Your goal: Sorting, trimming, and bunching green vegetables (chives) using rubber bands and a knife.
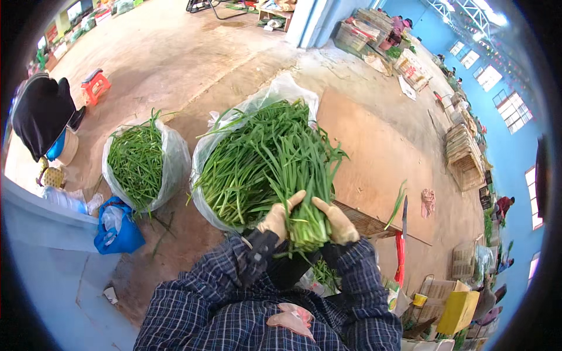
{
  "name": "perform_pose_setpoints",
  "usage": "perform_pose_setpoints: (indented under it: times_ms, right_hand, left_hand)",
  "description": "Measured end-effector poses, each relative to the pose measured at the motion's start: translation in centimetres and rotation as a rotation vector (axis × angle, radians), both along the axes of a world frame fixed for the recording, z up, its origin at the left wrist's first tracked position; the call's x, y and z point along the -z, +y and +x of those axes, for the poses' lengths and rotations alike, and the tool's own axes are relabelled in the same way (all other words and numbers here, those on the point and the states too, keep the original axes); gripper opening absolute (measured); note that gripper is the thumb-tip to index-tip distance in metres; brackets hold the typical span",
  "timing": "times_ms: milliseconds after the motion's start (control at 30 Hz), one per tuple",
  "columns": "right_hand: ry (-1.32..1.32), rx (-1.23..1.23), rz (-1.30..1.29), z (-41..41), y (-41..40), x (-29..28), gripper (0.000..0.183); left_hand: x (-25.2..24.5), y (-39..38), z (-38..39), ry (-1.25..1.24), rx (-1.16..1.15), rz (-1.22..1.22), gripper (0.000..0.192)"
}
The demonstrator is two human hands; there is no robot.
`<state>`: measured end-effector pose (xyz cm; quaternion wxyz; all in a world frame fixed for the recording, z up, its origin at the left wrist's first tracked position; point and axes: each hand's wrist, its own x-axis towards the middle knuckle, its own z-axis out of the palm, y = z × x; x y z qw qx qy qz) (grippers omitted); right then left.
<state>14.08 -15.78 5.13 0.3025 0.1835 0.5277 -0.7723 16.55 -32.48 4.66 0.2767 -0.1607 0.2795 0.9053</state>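
Both of my hands wear tan gloves and hold one thick bundle of long green leafy stalks (307,219) between them, its cut ends toward me. My left hand (277,219) grips the bundle's left side and my right hand (337,220) its right side. The leaves spread away from me over a large clear plastic bag (202,162) heaped with similar greens (237,180). To its left stands a smaller clear bag (175,151) full of thin green stalks (134,160). A knife (405,213) and a loose green stalk (397,206) lie at the board's right side.
A wooden board (373,153) lies to the right, with a pink cloth (428,202) beyond the knife. A blue bag (117,226) and a red stool (95,85) are at left. Crates (465,158) line the right, with people working farther off. A blue wall ledge (48,219) borders the lower left.
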Motion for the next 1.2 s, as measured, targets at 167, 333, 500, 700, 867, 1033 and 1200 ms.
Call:
perform_pose_setpoints:
  times_ms: [167,333,500,700,867,1033,1200]
  right_hand:
    - [0.091,-0.029,0.087,4.5,3.5,-6.4,0.050]
    - [0.290,-0.012,0.187,8.4,5.6,-9.0,0.068]
    - [0.391,0.103,0.106,9.5,7.4,-8.4,0.069]
    - [0.450,0.218,0.196,11.9,11.3,-12.9,0.088]
    - [0.595,0.370,0.364,13.0,15.1,-16.9,0.086]
    - [0.397,0.258,0.429,6.9,21.1,-11.7,0.038]
    - [0.413,0.352,0.271,-2.1,22.8,4.3,0.046]
  left_hand:
    - [-0.7,4.7,3.8,-0.082,-0.045,0.514,0.042]
    - [-5.2,6.6,6.2,0.212,-0.159,0.262,0.046]
    - [-6.9,8.0,5.6,0.250,-0.097,0.318,0.050]
    - [-10.3,12.5,6.4,0.251,-0.014,0.419,0.054]
    - [-12.5,17.8,4.7,0.448,0.115,0.368,0.061]
    - [-9.3,20.2,-3.7,0.317,0.473,0.259,0.039]
    - [4.2,22.5,-13.8,0.301,0.345,-0.139,0.041]
